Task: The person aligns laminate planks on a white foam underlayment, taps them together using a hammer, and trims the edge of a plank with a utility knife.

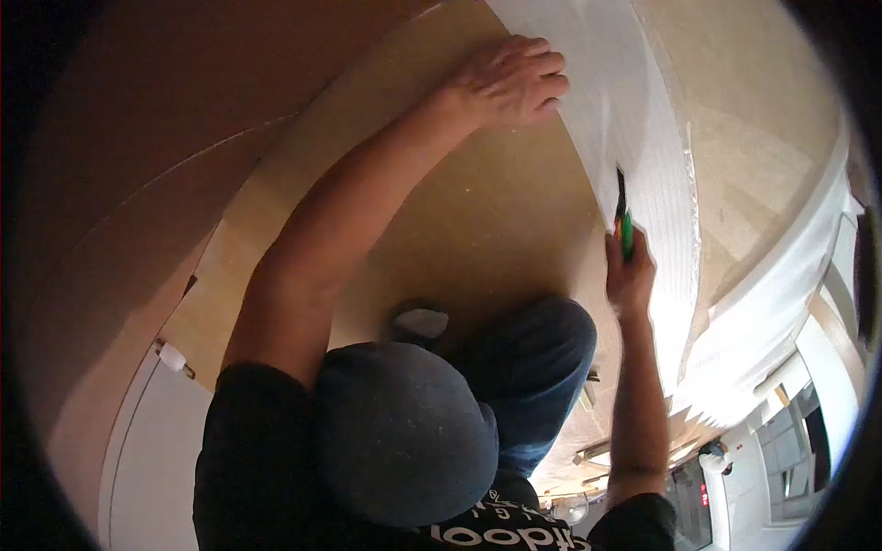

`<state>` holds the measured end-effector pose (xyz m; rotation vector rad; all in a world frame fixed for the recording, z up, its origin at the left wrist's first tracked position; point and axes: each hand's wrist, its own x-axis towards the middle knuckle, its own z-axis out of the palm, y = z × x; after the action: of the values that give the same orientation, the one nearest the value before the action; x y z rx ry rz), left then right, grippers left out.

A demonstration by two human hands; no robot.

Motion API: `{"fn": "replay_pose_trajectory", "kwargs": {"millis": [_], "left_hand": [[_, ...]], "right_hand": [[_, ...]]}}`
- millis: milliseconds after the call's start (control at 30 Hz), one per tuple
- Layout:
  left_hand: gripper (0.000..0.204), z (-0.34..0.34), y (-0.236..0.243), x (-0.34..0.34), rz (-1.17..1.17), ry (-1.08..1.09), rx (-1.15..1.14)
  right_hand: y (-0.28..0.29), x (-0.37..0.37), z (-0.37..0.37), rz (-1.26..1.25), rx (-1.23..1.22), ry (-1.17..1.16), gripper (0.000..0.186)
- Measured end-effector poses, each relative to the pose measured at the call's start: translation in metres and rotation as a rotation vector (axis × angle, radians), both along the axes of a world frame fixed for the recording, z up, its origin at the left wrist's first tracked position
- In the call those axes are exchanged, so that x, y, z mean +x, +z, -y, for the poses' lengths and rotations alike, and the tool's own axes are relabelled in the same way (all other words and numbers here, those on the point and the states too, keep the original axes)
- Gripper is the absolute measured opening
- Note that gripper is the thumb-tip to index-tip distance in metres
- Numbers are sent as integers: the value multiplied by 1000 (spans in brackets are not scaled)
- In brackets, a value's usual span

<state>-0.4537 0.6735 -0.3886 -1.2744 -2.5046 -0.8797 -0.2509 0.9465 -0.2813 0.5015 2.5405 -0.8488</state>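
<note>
Near the top, my left hand (520, 81) lies over the edge of a wide brown board (487, 211), its fingers bent where the board meets a white foam sheet (634, 101). My right hand (630, 275) is closed around a utility knife (627, 235) with a green and orange handle. The dark blade of the knife points away from me over the white sheet, close to the board's right edge. Whether its tip cuts into the sheet, I cannot tell. One of my knees (551, 340) is bent over the near part of the board.
More crumpled white sheeting (763, 312) runs along the right over a tan surface (753, 165). A dark reddish-brown surface (165, 119) fills the left. A small white fitting (173, 356) sits at the lower left. Another person (715, 457) is far off at the lower right.
</note>
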Motion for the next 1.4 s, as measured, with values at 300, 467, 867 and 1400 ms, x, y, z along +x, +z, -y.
{"fn": "replay_pose_trajectory", "kwargs": {"millis": [300, 467, 867, 1400], "left_hand": [[24, -24, -13, -10, 12, 61, -212], [21, -16, -8, -3, 73, 68, -120], [25, -10, -9, 10, 53, 79, -70], [18, -1, -3, 11, -1, 251, 129]], "right_hand": [[-23, 56, 8, -30, -61, -184, 33], [-40, 62, -2, -79, -247, -289, 29], [-71, 71, -21, -198, -297, -332, 36], [-13, -139, 1, -402, 84, 540, 40]]}}
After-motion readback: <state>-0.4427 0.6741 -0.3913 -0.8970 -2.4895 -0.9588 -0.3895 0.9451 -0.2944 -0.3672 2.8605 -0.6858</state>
